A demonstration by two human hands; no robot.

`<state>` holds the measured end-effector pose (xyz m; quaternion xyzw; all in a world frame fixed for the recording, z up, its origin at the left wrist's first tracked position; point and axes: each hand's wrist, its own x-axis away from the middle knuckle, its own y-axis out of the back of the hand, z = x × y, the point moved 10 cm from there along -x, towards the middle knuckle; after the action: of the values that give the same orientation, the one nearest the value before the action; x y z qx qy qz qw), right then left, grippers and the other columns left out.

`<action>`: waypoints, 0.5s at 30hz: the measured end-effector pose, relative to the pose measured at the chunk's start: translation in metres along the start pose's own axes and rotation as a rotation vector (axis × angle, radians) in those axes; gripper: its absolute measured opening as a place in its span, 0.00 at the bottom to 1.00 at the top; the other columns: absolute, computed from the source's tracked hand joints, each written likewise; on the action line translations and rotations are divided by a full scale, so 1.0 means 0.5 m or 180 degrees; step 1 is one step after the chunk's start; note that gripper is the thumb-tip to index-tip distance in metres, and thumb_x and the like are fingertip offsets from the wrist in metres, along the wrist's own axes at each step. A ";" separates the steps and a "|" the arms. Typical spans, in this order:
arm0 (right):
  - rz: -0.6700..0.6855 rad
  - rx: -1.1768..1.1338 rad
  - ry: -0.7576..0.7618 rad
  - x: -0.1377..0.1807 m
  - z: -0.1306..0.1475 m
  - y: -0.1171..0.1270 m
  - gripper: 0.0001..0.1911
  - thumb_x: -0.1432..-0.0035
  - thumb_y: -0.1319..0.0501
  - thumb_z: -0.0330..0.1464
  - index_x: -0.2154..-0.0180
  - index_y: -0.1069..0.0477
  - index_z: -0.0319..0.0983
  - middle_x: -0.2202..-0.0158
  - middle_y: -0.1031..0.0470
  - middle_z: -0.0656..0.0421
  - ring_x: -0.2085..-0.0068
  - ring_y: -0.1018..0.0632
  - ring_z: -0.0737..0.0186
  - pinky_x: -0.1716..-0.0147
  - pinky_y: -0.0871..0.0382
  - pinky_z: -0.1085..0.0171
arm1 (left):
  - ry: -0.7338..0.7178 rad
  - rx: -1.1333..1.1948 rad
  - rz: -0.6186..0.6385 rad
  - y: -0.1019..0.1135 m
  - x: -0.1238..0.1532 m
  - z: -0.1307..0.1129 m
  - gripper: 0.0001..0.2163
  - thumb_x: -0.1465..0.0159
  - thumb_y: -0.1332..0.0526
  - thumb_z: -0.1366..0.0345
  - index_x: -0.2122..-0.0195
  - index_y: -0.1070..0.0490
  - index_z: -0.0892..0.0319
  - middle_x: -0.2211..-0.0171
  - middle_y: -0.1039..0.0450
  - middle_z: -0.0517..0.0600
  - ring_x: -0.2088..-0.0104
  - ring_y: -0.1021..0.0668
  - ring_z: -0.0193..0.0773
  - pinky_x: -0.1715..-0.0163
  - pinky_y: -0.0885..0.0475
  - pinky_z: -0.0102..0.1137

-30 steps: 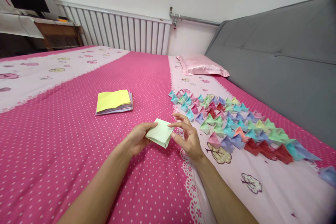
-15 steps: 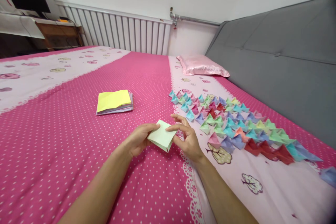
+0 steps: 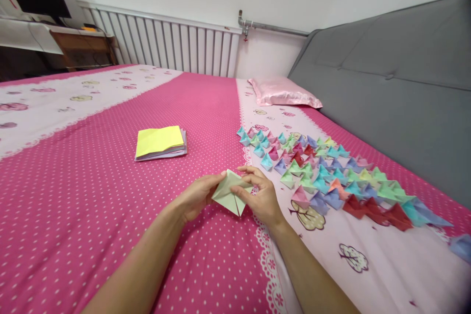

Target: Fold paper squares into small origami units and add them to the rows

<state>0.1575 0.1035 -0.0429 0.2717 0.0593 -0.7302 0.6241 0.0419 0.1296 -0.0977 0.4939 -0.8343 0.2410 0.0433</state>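
Note:
Both hands hold one pale green folded paper just above the pink dotted bed sheet. My left hand pinches its left edge. On its right side, the fingers of my right hand are closed over a flap. The paper shows diagonal creases and a pointed lower corner. A stack of coloured paper sheets with a yellow one on top lies further away to the left. Several small folded paper shapes in many colours lie in rows to the right.
A pink satin pillow rests at the far end. A grey padded headboard runs along the right side. A white radiator lines the far wall, with a wooden desk at the far left.
The flat green square has been folded in; my right hand has closed over its right side, and the paper now shows triangular flaps.

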 end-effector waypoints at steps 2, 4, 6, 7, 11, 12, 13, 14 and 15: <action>-0.0055 -0.0019 -0.0022 0.001 -0.001 0.000 0.06 0.54 0.35 0.35 0.74 0.28 0.40 0.60 0.29 0.56 0.56 0.28 0.58 0.54 0.37 0.57 | -0.0112 -0.0115 0.0312 -0.020 0.004 -0.007 0.15 0.43 0.41 0.56 0.68 0.26 0.65 0.71 0.24 0.55 0.73 0.25 0.37 0.70 0.32 0.28; -0.0083 -0.0115 -0.0110 0.003 -0.007 -0.002 0.08 0.55 0.35 0.36 0.73 0.31 0.39 0.61 0.28 0.56 0.59 0.27 0.58 0.57 0.35 0.59 | -0.0251 -0.0400 0.0630 -0.040 0.010 -0.013 0.14 0.46 0.37 0.57 0.68 0.25 0.65 0.72 0.24 0.54 0.72 0.25 0.37 0.69 0.33 0.28; -0.0117 -0.0297 -0.0260 0.006 -0.019 -0.004 0.10 0.55 0.35 0.36 0.72 0.34 0.39 0.63 0.28 0.57 0.62 0.26 0.60 0.62 0.33 0.61 | -0.0353 -0.0667 0.0786 -0.051 0.012 -0.015 0.12 0.49 0.35 0.61 0.68 0.25 0.65 0.72 0.25 0.53 0.72 0.26 0.36 0.69 0.34 0.27; -0.0148 -0.0389 -0.0341 0.007 -0.026 -0.005 0.12 0.56 0.35 0.36 0.71 0.35 0.39 0.65 0.28 0.58 0.64 0.26 0.61 0.65 0.32 0.63 | -0.0368 -0.0739 0.0812 -0.053 0.012 -0.015 0.12 0.49 0.35 0.62 0.67 0.25 0.65 0.72 0.25 0.53 0.72 0.26 0.35 0.69 0.34 0.26; -0.0239 -0.0773 -0.0719 0.012 -0.054 -0.007 0.21 0.59 0.33 0.35 0.62 0.37 0.40 0.69 0.28 0.61 0.69 0.26 0.64 0.73 0.33 0.67 | -0.0332 -0.0746 0.0790 -0.050 0.007 -0.010 0.14 0.47 0.36 0.60 0.65 0.25 0.65 0.69 0.24 0.54 0.71 0.25 0.36 0.68 0.34 0.27; -0.0190 -0.0911 -0.0831 0.013 -0.061 -0.012 0.22 0.59 0.33 0.36 0.62 0.36 0.40 0.69 0.28 0.61 0.70 0.26 0.64 0.73 0.33 0.67 | -0.0332 -0.0733 0.0788 -0.050 0.006 -0.010 0.13 0.47 0.36 0.60 0.65 0.25 0.65 0.69 0.24 0.55 0.71 0.25 0.36 0.68 0.34 0.27; -0.0115 -0.1068 -0.0947 0.014 -0.067 -0.018 0.20 0.59 0.33 0.36 0.62 0.35 0.40 0.70 0.27 0.61 0.71 0.26 0.64 0.74 0.32 0.67 | -0.0341 -0.0717 0.0779 -0.049 0.006 -0.011 0.13 0.47 0.37 0.60 0.66 0.25 0.65 0.70 0.24 0.54 0.71 0.25 0.35 0.68 0.34 0.27; -0.0039 -0.1227 -0.1054 0.016 -0.072 -0.025 0.18 0.58 0.33 0.37 0.64 0.33 0.39 0.70 0.27 0.60 0.72 0.26 0.64 0.73 0.32 0.66 | -0.0349 -0.0700 0.0770 -0.049 0.006 -0.013 0.12 0.46 0.37 0.60 0.67 0.25 0.65 0.71 0.24 0.54 0.72 0.26 0.35 0.69 0.34 0.26; 0.0018 -0.1377 -0.1149 0.017 -0.075 -0.030 0.15 0.58 0.33 0.37 0.67 0.31 0.38 0.71 0.27 0.60 0.72 0.26 0.64 0.73 0.31 0.66 | -0.0350 -0.0681 0.0757 -0.048 0.006 -0.014 0.12 0.46 0.37 0.60 0.67 0.25 0.65 0.71 0.24 0.53 0.73 0.26 0.34 0.69 0.34 0.26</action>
<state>0.1548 0.1151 -0.0825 -0.0021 0.1010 -0.7354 0.6700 0.0593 0.1208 -0.0821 0.3967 -0.9089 0.1268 0.0211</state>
